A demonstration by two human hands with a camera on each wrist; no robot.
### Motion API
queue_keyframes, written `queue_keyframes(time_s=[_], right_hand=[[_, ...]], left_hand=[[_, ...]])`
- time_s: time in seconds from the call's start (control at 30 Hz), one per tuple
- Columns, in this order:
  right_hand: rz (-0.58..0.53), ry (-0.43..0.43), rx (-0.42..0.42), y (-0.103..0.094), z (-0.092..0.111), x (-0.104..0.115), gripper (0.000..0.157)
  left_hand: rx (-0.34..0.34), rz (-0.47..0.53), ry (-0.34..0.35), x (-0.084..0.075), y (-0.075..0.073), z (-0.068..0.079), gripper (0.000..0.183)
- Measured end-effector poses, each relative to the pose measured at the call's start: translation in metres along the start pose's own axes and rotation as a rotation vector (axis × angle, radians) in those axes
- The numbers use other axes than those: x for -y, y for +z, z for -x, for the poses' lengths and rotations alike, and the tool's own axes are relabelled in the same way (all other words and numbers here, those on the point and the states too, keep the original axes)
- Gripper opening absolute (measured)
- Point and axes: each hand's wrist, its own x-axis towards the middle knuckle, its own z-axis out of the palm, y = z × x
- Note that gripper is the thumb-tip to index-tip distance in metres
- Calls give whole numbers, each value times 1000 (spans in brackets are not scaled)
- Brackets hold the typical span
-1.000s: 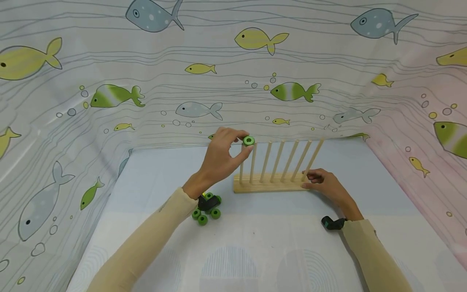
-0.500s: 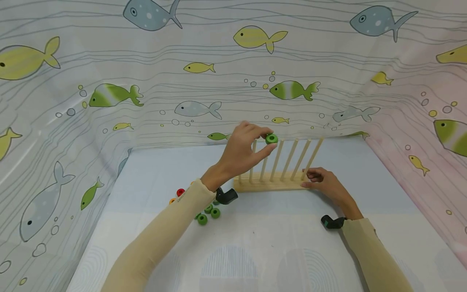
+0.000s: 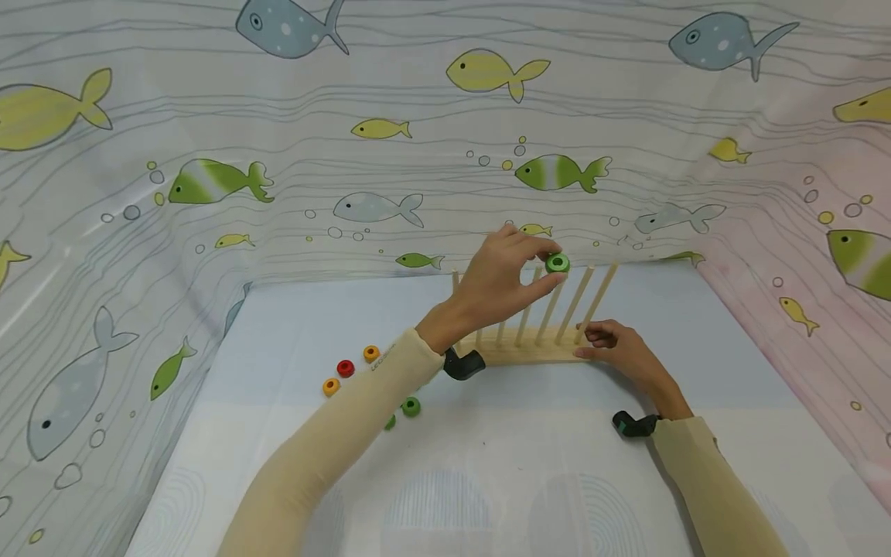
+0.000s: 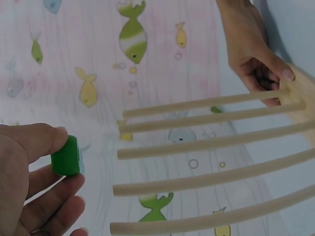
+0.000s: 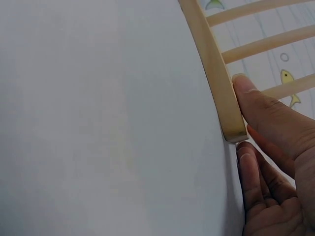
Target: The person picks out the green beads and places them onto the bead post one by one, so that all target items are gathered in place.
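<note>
My left hand [image 3: 494, 282] pinches a green bead [image 3: 557, 264] between thumb and fingers, level with the peg tops of a wooden peg rack [image 3: 522, 355]. In the left wrist view a gap separates the bead [image 4: 65, 156] from the peg tips, and no bead shows on the visible pegs. At the rack's right end, my right hand [image 3: 623, 357] holds the base. The right wrist view has its thumb on the base [image 5: 216, 88] and its curled fingers around the end. The left hand and forearm hide parts of some pegs.
Left of the rack lie loose beads on the table [image 3: 543, 480]: a red bead [image 3: 345, 368], an orange bead [image 3: 372, 353], another orange one, and green beads [image 3: 411, 406], some behind the left sleeve. A fish-print sheet [image 3: 431, 170] rises behind and on both sides.
My left hand has moved right along the peg tops, carrying the green bead from the leftmost pegs towards the right-hand ones. The right hand and the rack have stayed in place.
</note>
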Motion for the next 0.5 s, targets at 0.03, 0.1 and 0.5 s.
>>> queue_keyframes(time_s=[0.03, 0.1, 0.5], right_hand=[[3, 1, 2, 0, 0, 0, 72], [5, 1, 4, -1, -1, -1, 72], [-14, -42, 17, -2, -1, -2, 67]], left_hand=[[6, -2, 4, -1, 2, -2, 29], [16, -8, 13, -3, 5, -6, 29], [80, -32, -49, -14, 25, -29, 32]])
